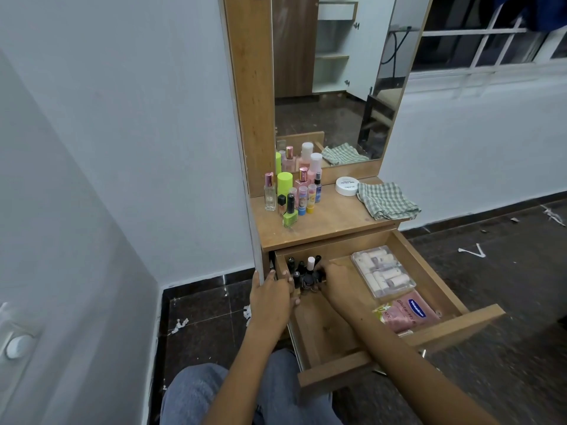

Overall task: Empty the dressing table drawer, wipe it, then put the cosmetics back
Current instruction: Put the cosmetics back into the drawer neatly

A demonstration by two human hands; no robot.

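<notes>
Knees: blue denim jeans, soft weave, lowest in view, just short of the drawer front.
Drawer: light wood-grain board drawer, pulled well out, straight square walls, flat bare floor in the near left half.
Bottle cluster: small dark nail polish bottles, glossy, round caps, one cap white, standing upright in the drawer's back left corner.
Left hand: left hand over the drawer's left wall, fingers curled round the cluster's left side, touching the bottles.
Right hand: right hand inside the drawer, fingers bent round the cluster's right side; the two hands cup the bottles between them.
Right side of drawer: clear plastic box of pale tubes toward the back; pink Vaseline sachet, crinkled film, in front of it.
Tabletop: worn wooden top; upright bottles at left, among them a lime green nail polish; white round jar; green checked cloth, crumpled, overhanging the right edge.
Room: white wall close on the left; dark speckled floor open on the right.
</notes>
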